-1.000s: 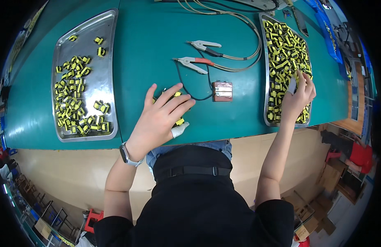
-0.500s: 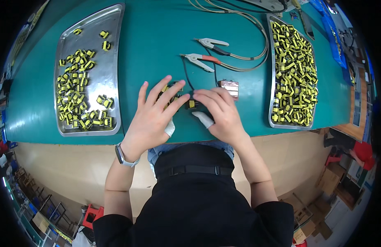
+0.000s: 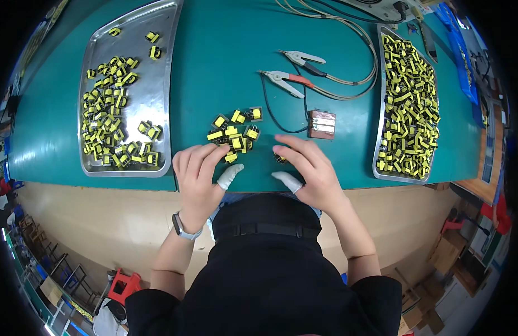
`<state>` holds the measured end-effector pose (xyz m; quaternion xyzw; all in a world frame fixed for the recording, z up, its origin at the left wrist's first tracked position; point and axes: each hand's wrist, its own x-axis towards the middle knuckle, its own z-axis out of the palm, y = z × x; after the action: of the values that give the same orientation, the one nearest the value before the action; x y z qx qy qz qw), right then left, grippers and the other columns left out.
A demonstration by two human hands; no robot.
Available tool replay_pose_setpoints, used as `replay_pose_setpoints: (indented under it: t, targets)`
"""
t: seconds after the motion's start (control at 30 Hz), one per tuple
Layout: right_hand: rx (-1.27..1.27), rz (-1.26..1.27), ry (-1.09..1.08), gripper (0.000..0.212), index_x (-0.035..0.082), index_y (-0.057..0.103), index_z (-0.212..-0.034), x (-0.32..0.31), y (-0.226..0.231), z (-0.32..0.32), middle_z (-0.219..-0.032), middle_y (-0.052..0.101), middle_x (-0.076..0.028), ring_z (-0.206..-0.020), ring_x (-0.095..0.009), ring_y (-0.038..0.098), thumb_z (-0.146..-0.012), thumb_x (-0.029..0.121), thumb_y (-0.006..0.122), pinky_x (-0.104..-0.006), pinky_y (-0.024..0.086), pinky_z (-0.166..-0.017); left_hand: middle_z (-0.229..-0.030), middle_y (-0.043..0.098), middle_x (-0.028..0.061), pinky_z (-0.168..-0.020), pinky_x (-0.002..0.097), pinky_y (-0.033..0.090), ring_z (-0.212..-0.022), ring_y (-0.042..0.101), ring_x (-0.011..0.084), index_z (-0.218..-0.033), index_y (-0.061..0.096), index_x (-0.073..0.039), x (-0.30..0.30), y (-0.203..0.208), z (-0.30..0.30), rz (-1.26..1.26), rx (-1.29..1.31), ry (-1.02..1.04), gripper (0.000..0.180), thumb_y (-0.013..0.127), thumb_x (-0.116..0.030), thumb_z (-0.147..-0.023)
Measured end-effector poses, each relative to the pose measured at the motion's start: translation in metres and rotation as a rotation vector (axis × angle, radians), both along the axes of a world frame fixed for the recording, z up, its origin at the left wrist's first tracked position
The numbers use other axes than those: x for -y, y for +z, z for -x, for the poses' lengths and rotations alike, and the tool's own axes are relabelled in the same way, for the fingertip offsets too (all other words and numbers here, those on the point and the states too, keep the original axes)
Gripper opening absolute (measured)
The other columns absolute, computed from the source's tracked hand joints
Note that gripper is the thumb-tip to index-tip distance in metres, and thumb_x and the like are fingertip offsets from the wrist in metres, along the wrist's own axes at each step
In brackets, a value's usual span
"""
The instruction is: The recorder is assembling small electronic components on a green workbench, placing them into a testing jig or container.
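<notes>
Several small yellow-and-black transformers (image 3: 232,134) lie in a loose cluster on the green table in front of me. At the cluster's near left edge is my left hand (image 3: 200,168), its fingers bent and its white-covered thumb held apart, with nothing visible in its grasp. The index fingertip is by the nearest pieces. To the right, my right hand (image 3: 309,168) has its fingertips on a single transformer (image 3: 280,158), partly hidden beneath them. That hand's thumb, also in a white cover, stands away from the piece.
A metal tray (image 3: 150,89) of transformers stands at the left, another fuller tray (image 3: 376,162) at the right. Between them lie two clip leads (image 3: 284,78) with cables and a brown block (image 3: 322,124) wired to them. An instrument (image 3: 376,7) sits at the far edge.
My left hand has drawn back toward me and uncovered the transformer cluster. My right hand and the single transformer have come nearer to me. The whole view has shifted slightly.
</notes>
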<state>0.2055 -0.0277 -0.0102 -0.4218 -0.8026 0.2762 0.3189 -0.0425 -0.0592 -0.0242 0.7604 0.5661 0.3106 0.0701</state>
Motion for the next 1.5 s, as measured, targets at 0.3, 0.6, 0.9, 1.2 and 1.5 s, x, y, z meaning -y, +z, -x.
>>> replay_pose_setpoints:
  t: [0.3, 0.6, 0.9, 1.2, 1.5]
  targets:
    - [-0.078, 0.032, -0.176, 0.034, 0.001, 0.066, -0.114, 0.003, -0.009, -0.024, -0.119, 0.072, -0.012, -0.102, -0.027, 0.07, -0.082, -0.008, 0.075, -0.0353, 0.057, -0.084, -0.108, 0.067, 0.0068, -0.086, 0.0419, 0.048, -0.099, 0.064, 0.0288, -0.1, 0.071, -0.008, 0.01, -0.015, -0.011, -0.011, 0.17, 0.058, 0.028, 0.084, -0.007, -0.076]
    - [0.142, -0.143, -0.409, 0.033, 0.0, 0.067, -0.113, -0.016, -0.009, -0.063, -0.12, 0.073, -0.014, -0.11, -0.032, 0.069, -0.082, -0.012, 0.068, -0.0383, 0.055, -0.09, -0.11, 0.072, 0.0065, -0.082, 0.0411, 0.053, -0.098, 0.069, 0.0299, -0.089, 0.07, -0.007, 0.021, -0.012, -0.025, 0.002, 0.203, -0.042, 0.022, 0.083, -0.002, -0.072]
    - [0.166, -0.065, -0.307, 0.034, -0.001, 0.068, -0.114, -0.02, -0.001, -0.065, -0.119, 0.071, -0.014, -0.109, -0.028, 0.067, -0.084, -0.015, 0.061, -0.0364, 0.055, -0.086, -0.107, 0.073, 0.0113, -0.083, 0.0407, 0.055, -0.098, 0.068, 0.0296, -0.105, 0.058, -0.007, 0.007, -0.007, -0.035, 0.088, 0.522, -0.192, 0.042, 0.087, 0.0, -0.075]
    - [-0.534, 0.8, -0.131, 0.025, -0.001, 0.068, -0.117, 0.002, 0.009, -0.015, -0.107, 0.068, -0.006, -0.092, -0.013, 0.065, -0.096, 0.012, 0.068, -0.026, 0.053, -0.073, -0.113, 0.069, 0.0105, -0.09, 0.0426, 0.05, -0.101, 0.066, 0.0312, -0.119, 0.059, -0.008, -0.031, 0.011, -0.07, 0.037, 0.512, -0.4, 0.054, 0.084, 0.004, -0.072]
    - [-0.126, 0.074, -0.452, 0.025, 0.0, 0.07, -0.106, -0.025, -0.008, -0.057, -0.112, 0.069, -0.01, -0.081, -0.017, 0.061, -0.083, -0.006, 0.077, -0.0284, 0.05, -0.076, -0.128, 0.059, 0.0088, -0.105, 0.0497, 0.036, -0.121, 0.051, 0.0319, -0.133, 0.062, -0.008, -0.048, 0.009, -0.06, 0.156, -0.155, 0.074, 0.054, 0.079, -0.015, -0.083]
